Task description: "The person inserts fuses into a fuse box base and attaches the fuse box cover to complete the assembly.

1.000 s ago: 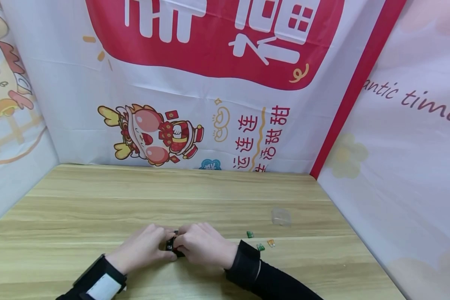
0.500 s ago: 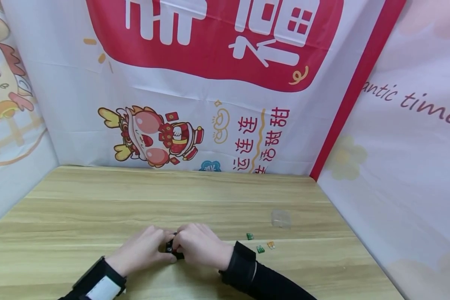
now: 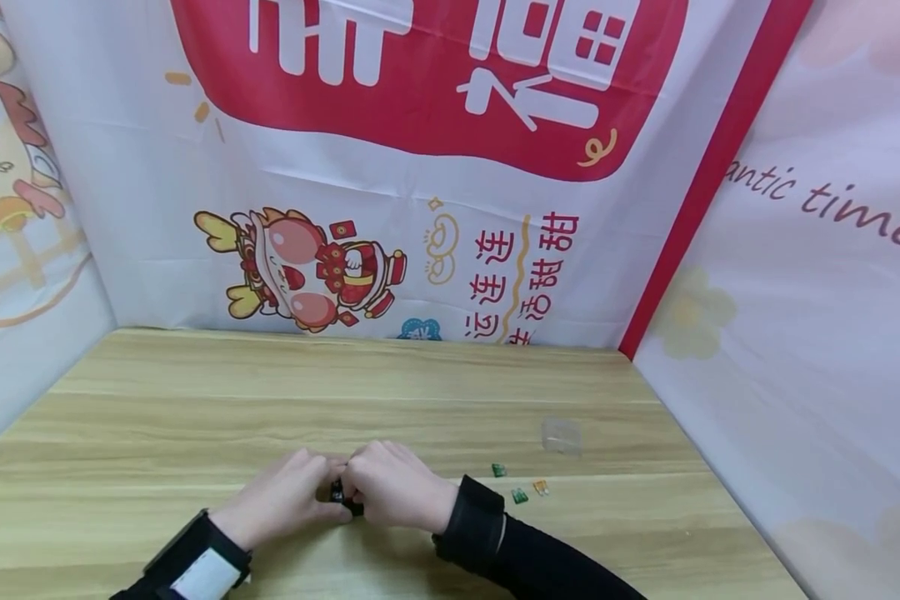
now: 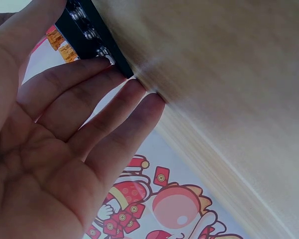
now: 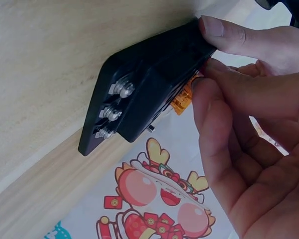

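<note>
My left hand (image 3: 288,496) holds a black fuse block (image 5: 154,79) by its end on the table, thumb and fingers on opposite sides. Metal screw terminals (image 5: 111,113) run along one edge of it. Orange blade fuses (image 4: 68,53) stand in the block, partly covered by fingers in both wrist views. At the block's top face, my right hand (image 3: 397,487) pinches a small blade fuse between thumb and curled index finger. Only a reddish sliver of that fuse shows, so how deep it sits cannot be told. In the head view, the hands cover most of the block.
Right of the hands lie two green blade fuses (image 3: 498,470) and one orange blade fuse (image 3: 542,487). Behind them is a clear plastic box or lid (image 3: 562,436). Printed cloth (image 3: 330,275) hangs along the back edge and both sides of the wooden table (image 3: 270,392).
My right hand has shifted slightly left over the fuse block and its wrist has turned a little. My left hand stays in place, and the loose fuses lie as before.
</note>
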Available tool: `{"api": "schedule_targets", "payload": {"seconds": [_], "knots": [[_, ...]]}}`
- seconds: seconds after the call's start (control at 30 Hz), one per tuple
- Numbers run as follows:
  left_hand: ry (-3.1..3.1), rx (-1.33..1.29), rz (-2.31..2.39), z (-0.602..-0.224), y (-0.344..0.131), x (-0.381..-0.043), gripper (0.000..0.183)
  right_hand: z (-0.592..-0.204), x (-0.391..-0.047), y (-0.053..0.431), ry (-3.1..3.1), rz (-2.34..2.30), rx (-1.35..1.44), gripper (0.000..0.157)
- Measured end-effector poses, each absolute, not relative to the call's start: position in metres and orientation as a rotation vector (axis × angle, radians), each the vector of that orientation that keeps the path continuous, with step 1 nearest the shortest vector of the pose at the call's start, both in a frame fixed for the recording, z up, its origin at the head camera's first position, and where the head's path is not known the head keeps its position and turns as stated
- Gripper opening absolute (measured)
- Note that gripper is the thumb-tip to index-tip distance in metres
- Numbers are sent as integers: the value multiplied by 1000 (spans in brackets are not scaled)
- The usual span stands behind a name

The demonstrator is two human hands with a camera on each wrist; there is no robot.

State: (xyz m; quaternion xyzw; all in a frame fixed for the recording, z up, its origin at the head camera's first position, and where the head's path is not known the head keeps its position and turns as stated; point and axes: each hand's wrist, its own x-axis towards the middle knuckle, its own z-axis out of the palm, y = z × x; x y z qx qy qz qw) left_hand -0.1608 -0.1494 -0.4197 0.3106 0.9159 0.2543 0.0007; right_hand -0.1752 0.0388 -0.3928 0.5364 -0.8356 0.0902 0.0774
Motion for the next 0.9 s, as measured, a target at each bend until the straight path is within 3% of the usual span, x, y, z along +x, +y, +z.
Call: {"api": "schedule_targets", "payload": {"seconds": [0.43, 0.9], "knots": [[2838, 998, 792, -419, -149, -163, 23, -388, -182, 42, -2640, 226, 1647, 15], [2867, 1027, 790, -419, -151, -163, 23, -384, -177, 37, -2660, 284, 1591, 27]]}}
